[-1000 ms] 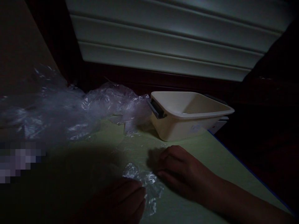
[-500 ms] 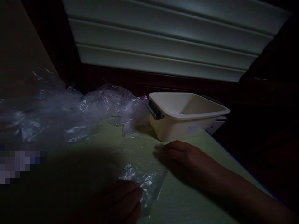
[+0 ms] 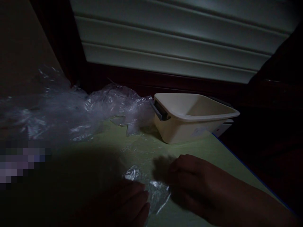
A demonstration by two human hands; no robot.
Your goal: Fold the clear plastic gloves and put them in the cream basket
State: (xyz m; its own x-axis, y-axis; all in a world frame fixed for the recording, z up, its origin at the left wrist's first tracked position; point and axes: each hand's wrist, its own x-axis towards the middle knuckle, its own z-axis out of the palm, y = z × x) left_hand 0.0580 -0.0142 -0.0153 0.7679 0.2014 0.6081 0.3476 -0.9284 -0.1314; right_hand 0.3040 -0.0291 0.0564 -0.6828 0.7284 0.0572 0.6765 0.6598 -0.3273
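Note:
A small clear plastic bag (image 3: 159,193) lies on the green tabletop (image 3: 146,148) near the front. My left hand (image 3: 129,201) is at its left side, with curled fingers over the plastic; the dark image hides whether they grip it. My right hand (image 3: 199,183) is just right of the bag, fingers bent and close together, their tips in shadow. Behind the hands stands a cream plastic basin (image 3: 184,129) with dark grey handles, upright at the table's right edge.
A heap of crumpled clear plastic (image 3: 63,110) spreads over the back left. Pale slatted panels (image 3: 170,47) in a dark frame rise behind the table. A white object (image 3: 223,127) is partly hidden behind the basin.
My right hand has come nearer to me and closer to the small bag, its fingers more bent. My left hand has shifted slightly right in view, as has the whole scene.

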